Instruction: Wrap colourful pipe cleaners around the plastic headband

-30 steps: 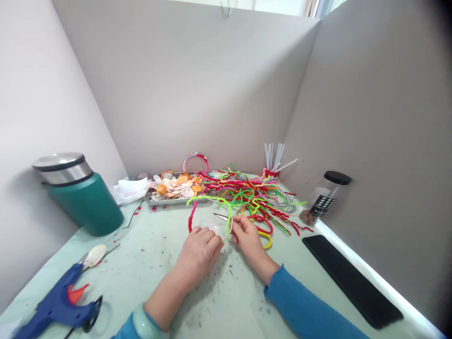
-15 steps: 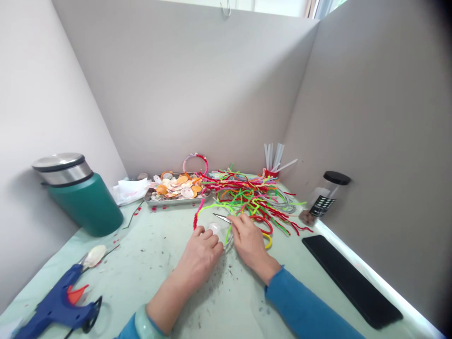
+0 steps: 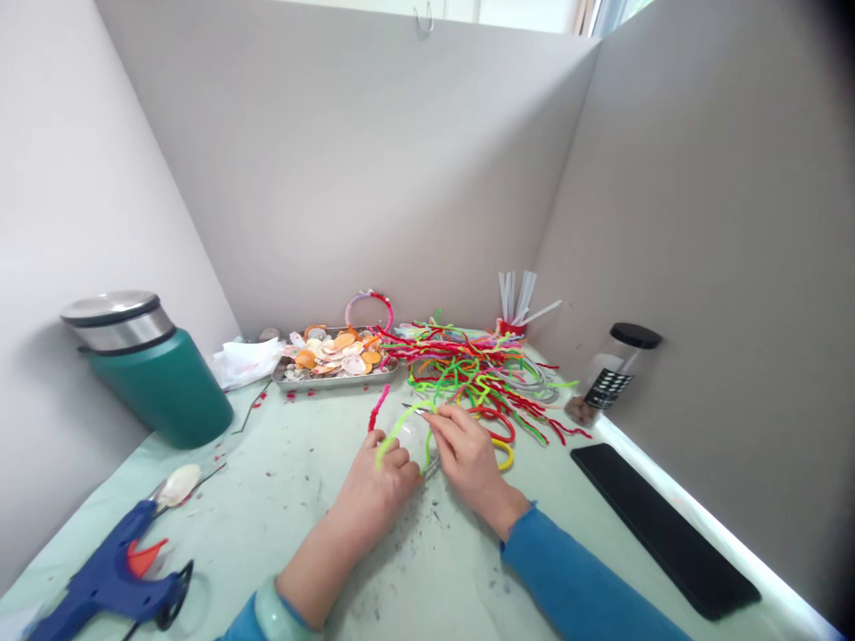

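The left hand (image 3: 382,481) has its grip clenched on a hoop (image 3: 378,409) partly wrapped in red, low over the bench (image 3: 280,516). The right hand (image 3: 468,450), across scissors (image 3: 506,457), grips a green pipe cleaner (image 3: 393,431). A jar's (image 3: 624,358) patterned black-and-white label (image 3: 607,388) is unreadably small.

Super bright neon yellow-green fuzzy pipe cleaner (image 3: 393,433) by the left fingers (image 3: 399,458), fuzzy pinkish-red strip (image 3: 378,409) just past them, red loop (image 3: 508,427) and yellow loop (image 3: 508,457) right of the right fingers (image 3: 446,425), teal cylindrical bottle (image 3: 164,392) way left.
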A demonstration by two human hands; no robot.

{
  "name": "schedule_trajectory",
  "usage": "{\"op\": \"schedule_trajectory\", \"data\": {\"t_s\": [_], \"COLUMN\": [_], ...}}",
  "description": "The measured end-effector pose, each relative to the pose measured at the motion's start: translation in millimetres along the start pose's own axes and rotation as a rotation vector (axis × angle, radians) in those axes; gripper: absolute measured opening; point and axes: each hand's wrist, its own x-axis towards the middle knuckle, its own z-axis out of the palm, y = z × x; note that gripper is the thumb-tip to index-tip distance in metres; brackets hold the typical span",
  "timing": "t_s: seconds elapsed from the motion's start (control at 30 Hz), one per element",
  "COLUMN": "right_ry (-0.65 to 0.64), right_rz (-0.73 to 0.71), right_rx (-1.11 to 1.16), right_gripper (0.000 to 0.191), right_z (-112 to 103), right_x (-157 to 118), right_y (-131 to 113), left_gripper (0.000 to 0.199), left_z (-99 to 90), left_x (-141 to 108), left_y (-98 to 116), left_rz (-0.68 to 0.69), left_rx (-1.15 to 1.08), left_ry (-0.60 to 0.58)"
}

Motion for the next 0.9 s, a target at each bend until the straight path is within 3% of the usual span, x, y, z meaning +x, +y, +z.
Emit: {"op": "schedule_trajectory", "data": {"t_s": [0.1,0.4,0.73,0.9], "right_ry": [0.025,-0.034,-0.027,-0.045], "right_rz": [-0.002,0.143,0.285,0.449], "right_rx": [0.189,0.411,0.743,0.982], "right_gripper": [0.029,0.028,0.024,0.021], "right_z": [3,2,-3,0], "right_x": [-2,-1,5,3], "right_y": [1,-15,-22,-19], "left_gripper": [0.023,0.023,0.019,0.021], "left_z": [3.1,6.5,4.6,2.0], "left_x": [-1,-4,-2,-3], "left_y": [-3,1,-5,-8], "left_rz": [0.008,-0.109,-0.459,-0.565], "left_rx": [0.024,-0.027,-0.218,-0.332], "left_ry": [-0.062,-0.178,-0.192,-0.177]}}
